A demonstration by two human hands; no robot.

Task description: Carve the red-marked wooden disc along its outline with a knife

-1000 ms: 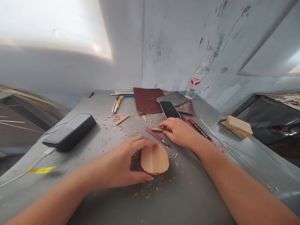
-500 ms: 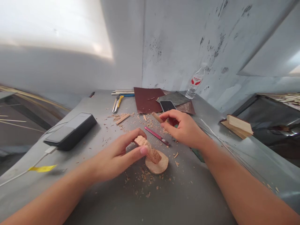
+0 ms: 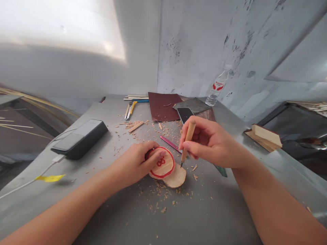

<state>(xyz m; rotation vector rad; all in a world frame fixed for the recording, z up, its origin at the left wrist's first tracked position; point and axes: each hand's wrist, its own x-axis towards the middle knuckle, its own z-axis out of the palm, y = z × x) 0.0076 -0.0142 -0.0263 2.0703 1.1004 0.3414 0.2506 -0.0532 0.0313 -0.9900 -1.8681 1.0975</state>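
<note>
On my feed, my left hand point(image 3: 140, 159) grips the red-ringed disc point(image 3: 167, 167), its edge overlapping the plain disc point(image 3: 176, 179). Right of the red-ringed disc, my right hand point(image 3: 211, 143) pinches the wood-handled tool point(image 3: 189, 133); the pink tool point(image 3: 169, 143) narrows room beyond.

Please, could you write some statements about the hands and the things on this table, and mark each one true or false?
1. The right hand holds a wooden-handled carving tool. True.
2. The left hand is holding nothing. False: it grips a red-marked wooden disc.
3. In this view, the red-marked wooden disc partly covers a plain wooden disc. True.
4. The utility knife lies right of the plastic bottle. False: it lies left of it.
</note>
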